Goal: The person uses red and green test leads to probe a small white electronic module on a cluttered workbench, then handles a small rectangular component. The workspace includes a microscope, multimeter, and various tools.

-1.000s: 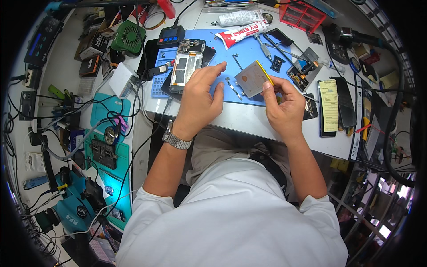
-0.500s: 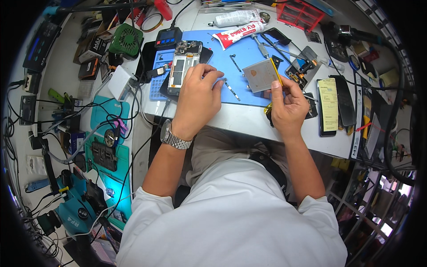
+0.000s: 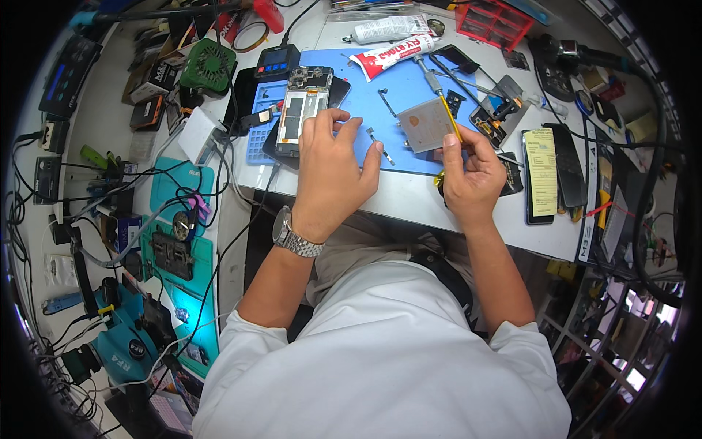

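My right hand [image 3: 474, 172] pinches a flat grey phone battery [image 3: 426, 126] with a yellow edge, holding it above the blue mat [image 3: 376, 88]. My left hand [image 3: 336, 164] has its thumb and fingers apart with nothing between them, beside the lower end of an opened phone [image 3: 301, 106]. The phone's circuit board and bare metal inside show; the hand hides its lower part. Thin dark flex cables lie on the mat between my hands, one flex strip [image 3: 382, 146] near my left thumb. A screwdriver [image 3: 429, 75] lies behind the battery.
A red-and-white tube [image 3: 391, 57] and a white tube [image 3: 387, 29] lie at the back. On the right are loose phone parts [image 3: 504, 99] and a phone with a yellow paper slip [image 3: 540, 172]. Left stand a small black meter [image 3: 277, 62], green fan [image 3: 208, 66] and cables.
My left hand has shifted slightly right and opened, its thumb spreading away from the fingers. My right hand and the battery have barely moved.
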Tool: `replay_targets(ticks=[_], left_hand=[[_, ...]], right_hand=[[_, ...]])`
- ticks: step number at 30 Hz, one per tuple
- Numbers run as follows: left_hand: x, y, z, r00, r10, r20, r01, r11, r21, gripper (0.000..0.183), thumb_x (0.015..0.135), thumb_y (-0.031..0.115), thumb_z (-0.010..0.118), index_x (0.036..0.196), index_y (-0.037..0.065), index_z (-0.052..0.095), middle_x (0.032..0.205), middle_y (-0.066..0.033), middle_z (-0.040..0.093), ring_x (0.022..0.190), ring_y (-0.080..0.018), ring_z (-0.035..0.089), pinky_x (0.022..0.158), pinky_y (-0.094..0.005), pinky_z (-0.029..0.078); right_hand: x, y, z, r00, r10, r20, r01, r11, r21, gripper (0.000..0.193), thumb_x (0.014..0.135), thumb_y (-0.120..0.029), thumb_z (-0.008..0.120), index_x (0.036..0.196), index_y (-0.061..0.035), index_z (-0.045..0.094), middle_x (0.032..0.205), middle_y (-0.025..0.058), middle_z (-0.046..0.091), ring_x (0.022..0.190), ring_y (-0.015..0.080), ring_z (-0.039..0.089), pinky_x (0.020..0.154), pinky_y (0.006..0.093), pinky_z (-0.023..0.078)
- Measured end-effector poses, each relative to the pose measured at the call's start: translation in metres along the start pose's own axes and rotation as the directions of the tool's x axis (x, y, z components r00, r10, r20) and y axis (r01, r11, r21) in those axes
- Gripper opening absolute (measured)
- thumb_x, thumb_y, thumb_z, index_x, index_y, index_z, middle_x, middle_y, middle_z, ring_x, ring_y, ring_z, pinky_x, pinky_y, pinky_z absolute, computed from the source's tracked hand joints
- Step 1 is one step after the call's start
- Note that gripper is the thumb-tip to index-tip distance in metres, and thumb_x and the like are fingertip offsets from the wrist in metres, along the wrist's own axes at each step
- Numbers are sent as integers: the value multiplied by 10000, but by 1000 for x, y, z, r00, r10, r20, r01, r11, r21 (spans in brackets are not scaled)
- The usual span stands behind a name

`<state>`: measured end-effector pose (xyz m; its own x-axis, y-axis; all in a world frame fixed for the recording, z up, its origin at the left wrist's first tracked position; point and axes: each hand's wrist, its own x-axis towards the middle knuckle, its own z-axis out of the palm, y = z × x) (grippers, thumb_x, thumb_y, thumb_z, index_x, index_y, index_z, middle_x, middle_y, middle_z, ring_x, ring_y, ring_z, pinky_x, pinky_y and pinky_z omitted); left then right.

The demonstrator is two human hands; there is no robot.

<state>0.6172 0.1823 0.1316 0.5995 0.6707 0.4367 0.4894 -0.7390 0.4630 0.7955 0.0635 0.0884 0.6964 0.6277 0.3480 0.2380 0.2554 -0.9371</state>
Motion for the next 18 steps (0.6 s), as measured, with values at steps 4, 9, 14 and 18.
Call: replay_targets(ticks=[4, 9, 14, 18], left_hand=[[9, -4, 7, 999, -3, 52, -1, 997, 73, 205, 951, 98, 785, 1111, -28, 810, 1201, -164, 676, 1115, -338, 598, 1024, -464, 493], [15, -10, 10, 996, -20, 91, 21, 1000, -16, 125, 931, 79, 802, 1012, -16, 813, 1163, -160, 675, 1100, -337, 606, 1007, -457, 508], [18, -9, 11, 998, -15, 63, 17, 1000, -21, 83, 919, 48, 801, 964, -23, 798, 1150, -175, 683, 1110, -351, 613, 1011, -461, 517], [20, -11, 12, 998, 7, 63, -6, 1000, -19, 91, 923, 29, 782, 983, -33, 811, 1138, -182, 692, 1105, -356, 620, 1009, -463, 521]], right_hand=[[0, 1, 0, 999, -52, -6, 52, 998, -36, 206, 1050, -21, 729, 1219, 97, 740, 1052, 103, 770, 923, 106, 665, 842, 262, 544], [0, 3, -3, 995, -95, -27, 93, 993, -65, 212, 1041, -27, 739, 1214, 96, 743, 1047, 109, 771, 908, 113, 671, 826, 268, 549], [0, 5, -4, 991, -114, -73, 110, 992, -57, 215, 1043, -38, 740, 1211, 96, 740, 1039, 107, 767, 885, 114, 673, 806, 273, 555], [0, 7, -5, 985, -136, -104, 130, 990, -59, 209, 1046, -39, 735, 1207, 95, 736, 1036, 112, 766, 884, 119, 680, 801, 279, 560]])
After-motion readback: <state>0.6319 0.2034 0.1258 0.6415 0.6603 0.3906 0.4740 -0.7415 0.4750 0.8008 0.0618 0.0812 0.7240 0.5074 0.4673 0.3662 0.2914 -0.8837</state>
